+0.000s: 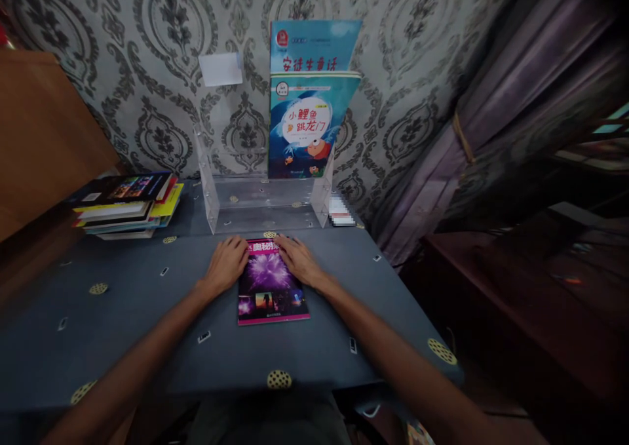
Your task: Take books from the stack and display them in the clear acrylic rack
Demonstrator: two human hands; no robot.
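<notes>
Wallpaper (174, 12): pale grey with big dark damask-style medallions, right behind your setup.
Tabletop (236, 360): blue-grey, scattered with yellow dotted ovals and small dark-and-white rectangles.
Purple book (270, 271): lying flat in front of you, cover up, bottom edge towards you, firework-like burst in the middle and pink bands top and bottom.
Left hand (227, 261): yours is at the upper left corner of it, fingers bent over the edge; can't tell if you're really gripping or just resting there.
Right hand (299, 260): pretty much the mirror of that, fingers over the upper right part of the cover, and again I can't tell about a grip.
Clear stand (209, 193): just past your hands, see-through sides and steps.
Front blue book (302, 150): propped up on the stand's right half, cartoon fish on it.
Rear blue book (319, 42): behind that one, poking up higher.
Book stack (125, 189): off to your left, untidy, dark cover on top.
Curtain (432, 176): purplish, tied back on your right.
</notes>
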